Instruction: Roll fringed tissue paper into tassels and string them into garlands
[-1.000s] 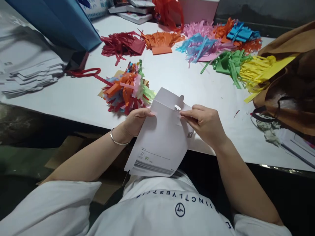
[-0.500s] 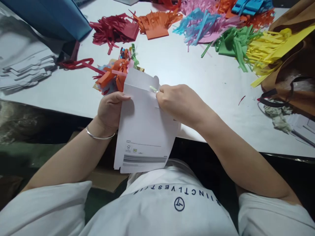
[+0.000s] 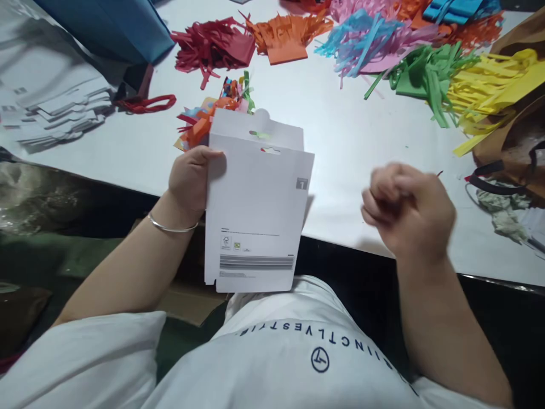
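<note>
My left hand point(image 3: 191, 177) is closed on the left edge of a white cardboard box point(image 3: 259, 193), thumb on its face. The box is upright in front of my shirt, its printed lines and grey barcode-like band near the bottom. Its top flap is raised, with a rounded tab and a slot; a second slot shows just below the fold. Away to the right, my right hand point(image 3: 409, 210) is raised with curled fingers, slightly blurred. Whether anything small is inside it is hidden. Behind the box lies a mixed-colour bundle of paper strips point(image 3: 198, 128), partly covered.
Fringed paper bundles line the back of the white table: dark red point(image 3: 217, 45), orange point(image 3: 287, 40), blue point(image 3: 361, 42), green point(image 3: 426, 74) and yellow point(image 3: 489, 85). A pile of flat white cartons point(image 3: 63, 113) and a blue container point(image 3: 114, 28) are left. A brown bag point(image 3: 511, 142) stands right.
My right hand has left the box's top and moved to the right. The slot below the fold now shows uncovered. My left hand keeps its hold on the box.
</note>
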Demonstrator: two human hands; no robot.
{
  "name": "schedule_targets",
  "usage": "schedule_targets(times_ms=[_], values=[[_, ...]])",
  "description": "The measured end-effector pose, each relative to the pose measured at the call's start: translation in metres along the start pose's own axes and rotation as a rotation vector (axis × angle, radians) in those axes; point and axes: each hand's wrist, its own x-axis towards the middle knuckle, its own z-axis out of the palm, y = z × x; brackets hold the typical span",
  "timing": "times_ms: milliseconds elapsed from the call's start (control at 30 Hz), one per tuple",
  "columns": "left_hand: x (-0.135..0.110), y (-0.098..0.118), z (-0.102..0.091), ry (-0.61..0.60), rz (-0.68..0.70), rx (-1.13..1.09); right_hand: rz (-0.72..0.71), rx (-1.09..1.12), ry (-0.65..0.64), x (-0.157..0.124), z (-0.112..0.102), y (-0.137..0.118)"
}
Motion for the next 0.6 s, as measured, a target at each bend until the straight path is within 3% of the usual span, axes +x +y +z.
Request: schedule_targets(times_ms=[67,133,233,267,333,400,500,600], values=[[0.003,0.000,-0.011,0.003,0.060,-0.029,0.125,0.052,-0.051,-0.041,-0.022,0.008],[0.006,-0.003,-0.019,0.013,0.092,-0.034,0.384,0.182,-0.121,-0.084,-0.036,0.027],[0.010,-0.009,-0.023,0.011,0.093,-0.035,0.699,0.151,-0.270,-0.133,-0.035,0.071],[0.010,-0.011,-0.023,0.001,0.082,-0.037,0.708,0.038,-0.277,-0.142,-0.029,0.087],[0.013,-0.014,-0.021,-0.013,0.076,-0.045,0.546,-0.291,-0.317,-0.153,-0.013,0.113],[0.015,-0.016,-0.021,-0.015,0.083,-0.055,0.435,-0.407,-0.366,-0.156,0.004,0.127],[0.018,-0.018,-0.023,-0.004,0.118,-0.050,0.346,-0.421,-0.503,-0.156,0.017,0.127],[0.018,-0.018,-0.025,-0.022,0.141,-0.037,0.298,-0.420,-0.613,-0.156,0.015,0.118]])
